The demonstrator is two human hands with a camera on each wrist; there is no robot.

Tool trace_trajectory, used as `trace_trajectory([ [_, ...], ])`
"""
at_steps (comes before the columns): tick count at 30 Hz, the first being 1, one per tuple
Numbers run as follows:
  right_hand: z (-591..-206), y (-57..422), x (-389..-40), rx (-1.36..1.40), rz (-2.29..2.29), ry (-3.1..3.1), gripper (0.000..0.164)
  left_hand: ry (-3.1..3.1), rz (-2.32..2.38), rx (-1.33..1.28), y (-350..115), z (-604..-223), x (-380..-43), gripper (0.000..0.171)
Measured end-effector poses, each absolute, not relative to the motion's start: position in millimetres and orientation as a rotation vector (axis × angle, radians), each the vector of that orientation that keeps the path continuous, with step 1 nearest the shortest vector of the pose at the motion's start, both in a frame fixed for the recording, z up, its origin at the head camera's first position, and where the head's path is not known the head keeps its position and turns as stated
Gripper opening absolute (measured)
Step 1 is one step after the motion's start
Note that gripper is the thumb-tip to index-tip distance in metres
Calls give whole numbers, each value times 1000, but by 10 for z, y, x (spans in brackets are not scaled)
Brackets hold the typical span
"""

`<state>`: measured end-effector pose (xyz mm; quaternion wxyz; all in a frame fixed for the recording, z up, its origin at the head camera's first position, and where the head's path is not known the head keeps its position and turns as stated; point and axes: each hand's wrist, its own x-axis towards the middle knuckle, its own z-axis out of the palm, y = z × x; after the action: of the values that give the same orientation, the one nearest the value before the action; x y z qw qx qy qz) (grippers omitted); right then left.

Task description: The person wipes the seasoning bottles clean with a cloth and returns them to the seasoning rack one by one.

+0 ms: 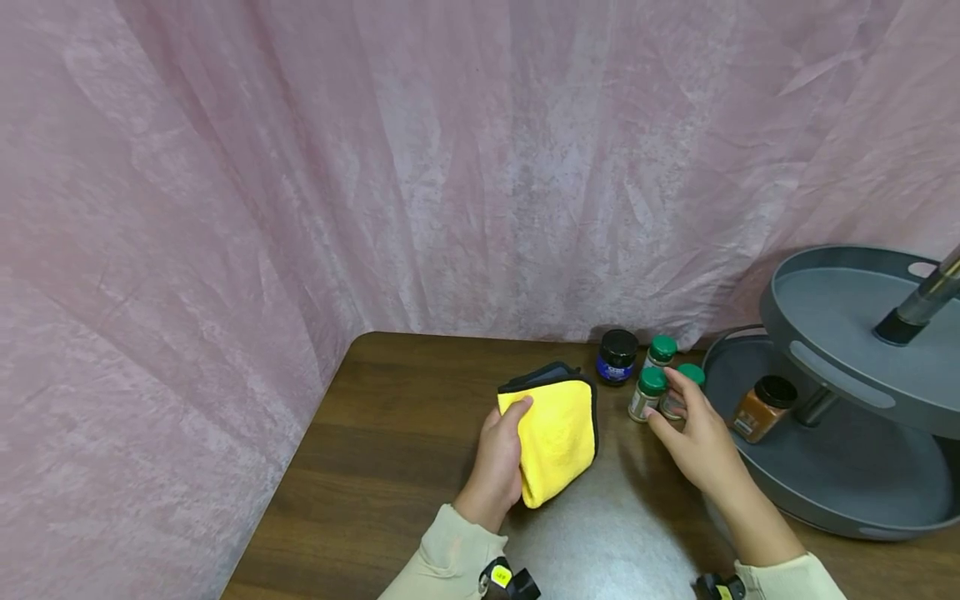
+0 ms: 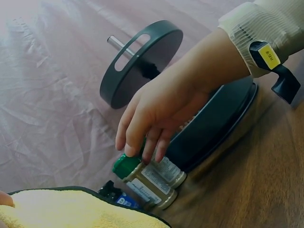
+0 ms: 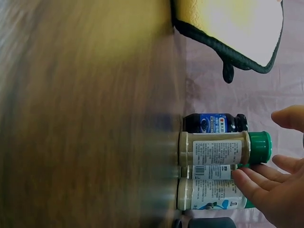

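My left hand grips a folded yellow cloth with dark edging, thumb on top, above the wooden table. My right hand reaches over the spice bottles with thumb and fingers spread apart. Nearest to it is a front green-capped spice bottle; the thumb stays clear of its cap. Another green-capped bottle stands partly behind the right fingers, and a third bottle is at the back. Beside them stands a dark jar with a black lid and blue label.
A grey two-tier round tray with a metal post stands at the right. On its lower tier leans an orange-brown spice jar with a black lid. A pink curtain hangs behind the wooden table.
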<state>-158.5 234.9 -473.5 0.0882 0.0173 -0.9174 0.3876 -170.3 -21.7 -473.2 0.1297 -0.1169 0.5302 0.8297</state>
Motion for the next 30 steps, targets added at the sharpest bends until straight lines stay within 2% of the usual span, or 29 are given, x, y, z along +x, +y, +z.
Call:
trace_trajectory([
  [12,-4748,2295,-1674,73,1172,-2704,72,1536,2435,-316,-214,-4750,-1704,42],
  [30,-4823,2203,-1754,37,1168,-2842,52,1553,2437,-294,-206,-4735,-1686,43],
])
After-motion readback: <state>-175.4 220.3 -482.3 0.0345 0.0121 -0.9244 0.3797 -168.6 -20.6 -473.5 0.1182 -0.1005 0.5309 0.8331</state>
